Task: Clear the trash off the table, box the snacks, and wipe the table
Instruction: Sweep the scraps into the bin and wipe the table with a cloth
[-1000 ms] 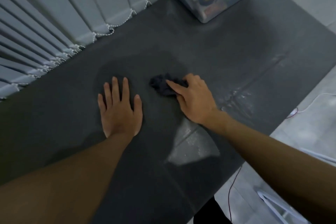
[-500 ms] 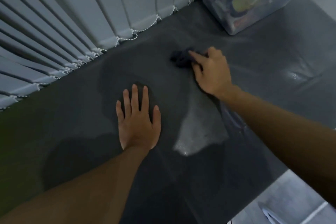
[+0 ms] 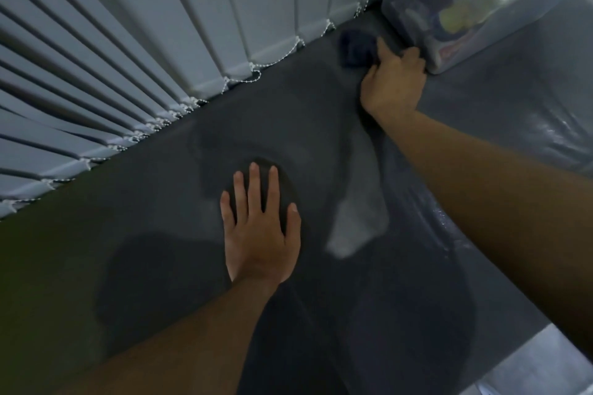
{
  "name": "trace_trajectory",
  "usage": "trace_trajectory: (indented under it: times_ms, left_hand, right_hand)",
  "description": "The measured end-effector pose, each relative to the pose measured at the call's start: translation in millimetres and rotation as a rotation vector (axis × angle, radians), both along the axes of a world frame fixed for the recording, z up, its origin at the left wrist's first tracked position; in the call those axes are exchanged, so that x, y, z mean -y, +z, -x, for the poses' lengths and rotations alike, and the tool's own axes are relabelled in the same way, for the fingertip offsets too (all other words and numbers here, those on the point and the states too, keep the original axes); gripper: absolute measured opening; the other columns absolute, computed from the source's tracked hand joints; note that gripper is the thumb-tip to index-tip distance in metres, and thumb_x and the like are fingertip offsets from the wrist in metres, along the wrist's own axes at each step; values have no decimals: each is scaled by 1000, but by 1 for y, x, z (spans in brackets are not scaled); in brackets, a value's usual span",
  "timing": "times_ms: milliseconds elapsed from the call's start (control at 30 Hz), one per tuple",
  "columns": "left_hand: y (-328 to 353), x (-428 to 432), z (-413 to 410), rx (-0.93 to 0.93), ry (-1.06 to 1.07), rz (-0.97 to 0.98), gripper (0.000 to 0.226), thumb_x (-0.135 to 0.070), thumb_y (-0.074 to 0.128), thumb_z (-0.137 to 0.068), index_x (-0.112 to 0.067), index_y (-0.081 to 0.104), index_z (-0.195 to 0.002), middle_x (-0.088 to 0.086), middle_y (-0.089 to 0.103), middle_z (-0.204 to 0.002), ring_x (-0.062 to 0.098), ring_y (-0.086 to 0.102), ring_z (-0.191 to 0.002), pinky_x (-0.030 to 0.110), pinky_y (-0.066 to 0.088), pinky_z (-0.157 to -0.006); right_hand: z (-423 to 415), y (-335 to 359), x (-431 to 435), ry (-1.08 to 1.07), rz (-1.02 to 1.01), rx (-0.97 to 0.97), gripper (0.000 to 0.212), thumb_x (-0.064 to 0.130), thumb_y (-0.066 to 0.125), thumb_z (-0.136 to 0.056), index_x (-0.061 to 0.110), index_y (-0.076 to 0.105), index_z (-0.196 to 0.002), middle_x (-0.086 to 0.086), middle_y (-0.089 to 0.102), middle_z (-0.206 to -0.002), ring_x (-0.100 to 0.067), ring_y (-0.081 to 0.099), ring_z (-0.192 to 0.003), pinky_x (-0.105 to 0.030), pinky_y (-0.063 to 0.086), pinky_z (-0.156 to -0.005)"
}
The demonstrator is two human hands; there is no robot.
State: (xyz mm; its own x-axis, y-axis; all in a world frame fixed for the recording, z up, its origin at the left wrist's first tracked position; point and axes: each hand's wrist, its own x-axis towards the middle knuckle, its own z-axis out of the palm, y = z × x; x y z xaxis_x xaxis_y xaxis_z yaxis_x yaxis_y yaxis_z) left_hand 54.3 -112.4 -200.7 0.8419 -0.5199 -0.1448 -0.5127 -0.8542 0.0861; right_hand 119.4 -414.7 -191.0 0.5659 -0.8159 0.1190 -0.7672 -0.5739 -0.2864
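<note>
A dark blue cloth (image 3: 356,50) lies bunched on the dark grey table (image 3: 160,234) near its far edge. My right hand (image 3: 394,83) grips the cloth with curled fingers and presses it to the table, right beside the clear plastic box (image 3: 455,29). Snack packets show blurred through the box's wall. My left hand (image 3: 260,228) rests flat on the table, fingers straight and spread, well nearer to me than the cloth.
Vertical blinds (image 3: 160,42) with a bead chain hang along the table's far and left edge. Wet streaks (image 3: 359,202) shine on the table between my hands and to the right. The table's near right edge (image 3: 526,340) drops to a pale floor.
My right hand has pushed the cloth away from me across the table, from near my left hand to the box. My left hand has stayed flat in place.
</note>
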Motion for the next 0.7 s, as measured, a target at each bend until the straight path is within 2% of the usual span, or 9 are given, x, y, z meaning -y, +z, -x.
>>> trace_trajectory:
  times_ms: [33,100,267,333,433,467,533,633,700]
  left_hand:
    - [-1,0,0,2,1,0,67,-49,22,-101,-22,11,-161,6,3,-169,29,1,-155,52,9,-124]
    - [-1,-1,-1,8,5,5,67,-49,23,-101,-22,12,-161,7,5,-169,29,3,-155,52,9,-124]
    - [-2,-2,-2,12,3,-3,65,-48,18,-102,-23,9,-161,6,3,-169,28,1,-155,52,8,-124]
    - [-3,-1,-3,16,7,-2,64,-47,16,-102,-23,9,-161,5,4,-169,28,2,-155,51,7,-124]
    - [-3,0,-3,11,20,7,63,-47,14,-102,-24,9,-161,4,5,-169,28,1,-155,50,5,-125]
    - [-2,1,-3,9,22,9,62,-47,13,-102,-25,8,-160,3,3,-169,27,0,-155,50,5,-125]
    - [-2,0,-3,4,28,17,62,-47,10,-102,-26,6,-160,1,1,-169,26,-1,-155,49,3,-125]
    - [-2,0,-4,-2,33,23,59,-45,10,-104,-28,5,-161,-1,-1,-169,24,-4,-155,48,1,-125]
    - [-1,0,-3,-15,35,37,58,-43,14,-106,-28,5,-161,-2,-2,-169,23,-6,-155,47,-1,-125]
  right_hand:
    - [-4,2,-5,-68,-33,7,49,25,47,-94,36,47,-141,-17,45,-132,-38,45,-118,-44,39,-95]
    - [-7,3,-25,32,-38,32,48,26,47,-91,38,50,-138,-16,46,-129,-38,46,-115,-44,39,-94]
    - [35,-5,-34,737,-49,50,46,27,50,-90,33,60,-134,-16,53,-104,-38,52,-91,-43,46,-78]
    - [55,-7,-16,691,0,55,46,23,50,-89,33,61,-133,-17,52,-99,-38,51,-87,-46,46,-75]
    - [85,-2,-18,277,5,76,48,19,48,-89,32,60,-135,-20,51,-105,-39,50,-92,-46,46,-76]
    - [93,0,-30,213,8,68,48,19,50,-88,31,60,-134,-20,52,-106,-40,51,-92,-44,46,-75]
    - [111,1,-63,301,17,76,48,21,53,-84,32,63,-129,-18,53,-102,-40,52,-88,-43,48,-73]
    - [148,-1,-95,673,-33,97,45,24,51,-84,31,66,-126,-14,52,-96,-36,51,-81,-41,44,-69]
    - [167,-1,-90,692,-28,67,43,22,52,-87,30,65,-128,-13,52,-97,-34,50,-82,-42,44,-71]
